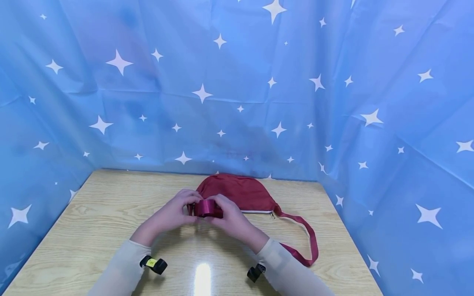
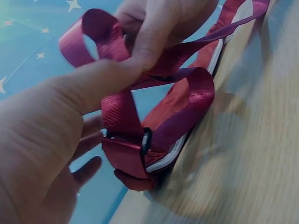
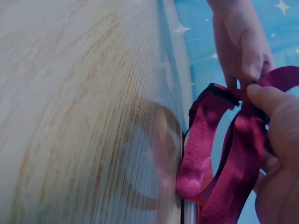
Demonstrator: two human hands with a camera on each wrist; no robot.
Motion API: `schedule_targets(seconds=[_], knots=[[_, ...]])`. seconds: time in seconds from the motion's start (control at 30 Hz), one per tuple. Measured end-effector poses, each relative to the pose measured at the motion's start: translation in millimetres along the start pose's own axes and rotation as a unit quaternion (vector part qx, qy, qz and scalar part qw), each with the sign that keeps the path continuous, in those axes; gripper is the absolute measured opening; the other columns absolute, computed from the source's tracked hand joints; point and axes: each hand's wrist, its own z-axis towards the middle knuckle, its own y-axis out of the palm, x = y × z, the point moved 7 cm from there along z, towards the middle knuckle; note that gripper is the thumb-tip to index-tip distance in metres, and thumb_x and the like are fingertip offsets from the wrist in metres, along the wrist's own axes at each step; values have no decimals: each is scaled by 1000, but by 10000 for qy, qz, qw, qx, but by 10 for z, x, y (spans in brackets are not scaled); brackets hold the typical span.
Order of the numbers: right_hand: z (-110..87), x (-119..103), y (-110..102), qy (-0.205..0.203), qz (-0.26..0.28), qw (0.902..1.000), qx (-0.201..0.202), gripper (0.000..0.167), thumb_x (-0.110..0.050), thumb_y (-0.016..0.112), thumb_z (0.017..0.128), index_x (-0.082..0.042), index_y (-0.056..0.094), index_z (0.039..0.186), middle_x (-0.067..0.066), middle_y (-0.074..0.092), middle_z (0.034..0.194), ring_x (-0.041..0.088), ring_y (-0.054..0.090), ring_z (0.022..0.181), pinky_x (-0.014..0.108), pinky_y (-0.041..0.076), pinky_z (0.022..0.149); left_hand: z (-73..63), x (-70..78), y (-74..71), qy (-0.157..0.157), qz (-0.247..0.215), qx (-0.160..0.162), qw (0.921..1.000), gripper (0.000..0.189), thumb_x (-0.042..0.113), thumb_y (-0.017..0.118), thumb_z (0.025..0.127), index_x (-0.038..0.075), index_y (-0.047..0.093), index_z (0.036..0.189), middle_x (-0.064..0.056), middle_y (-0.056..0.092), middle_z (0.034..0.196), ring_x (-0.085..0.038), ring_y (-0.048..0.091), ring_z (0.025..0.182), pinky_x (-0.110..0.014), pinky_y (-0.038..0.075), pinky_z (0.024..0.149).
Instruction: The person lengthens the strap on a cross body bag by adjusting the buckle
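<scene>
A dark red waist bag [image 1: 237, 191] lies on the table with its white zipper [image 1: 255, 211] along the near side. Its webbing strap [image 1: 206, 207] is raised in loops in front of the bag, between both hands. My left hand [image 1: 172, 211] pinches the strap, thumb on the near side, as the left wrist view shows. My right hand [image 1: 233, 218] grips the strap close beside the left thumb. A black slider buckle [image 2: 147, 140] sits on the strap below the left thumb. In the right wrist view, the strap loops [image 3: 238, 158] hang under the right thumb.
The other part of the strap [image 1: 314, 242] curves over the wooden table [image 1: 92, 230] to the right, passing behind the right forearm. A blue curtain with white stars [image 1: 237, 102] encloses the back and sides. Black wrist cameras [image 1: 159, 266] hang under both sleeves.
</scene>
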Motion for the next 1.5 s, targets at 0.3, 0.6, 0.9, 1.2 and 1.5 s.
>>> schedule_targets(seconds=[0.3,0.6,0.9,1.2,1.5], knots=[[9,-31,-34,154,189,9996,134,49,-14,86,100,-20,66,144,-5,70,134,11,66,121,35,58,104,5,16,-32,251,183,529,9981,44,15,99,83,21,81,122,3,71,132,-24,61,131,-54,53,111],[0,7,-24,454,507,9977,19,52,-17,83,102,-20,59,148,-4,73,136,12,70,121,36,58,104,-11,32,-56,336,290,793,9959,45,12,100,82,19,80,121,2,72,129,-23,63,126,-51,57,106],[92,-100,-224,-196,544,9976,368,44,-17,84,102,-19,64,141,-4,63,130,15,65,110,35,60,94,20,40,-111,299,311,869,9953,47,25,102,82,17,82,124,3,73,126,-20,64,123,-51,55,107],[156,-278,-335,-492,1158,9906,537,35,-10,83,101,-14,69,133,2,68,126,21,70,115,47,63,98,21,46,-125,164,437,833,9954,49,28,100,84,15,82,128,1,74,128,-22,64,125,-51,56,107],[113,-325,-393,-478,843,9928,702,37,-13,84,101,-16,68,134,-4,67,129,17,64,122,49,60,102,-1,0,-133,26,412,839,9956,47,30,99,87,19,82,129,4,73,126,-21,63,124,-51,57,105]])
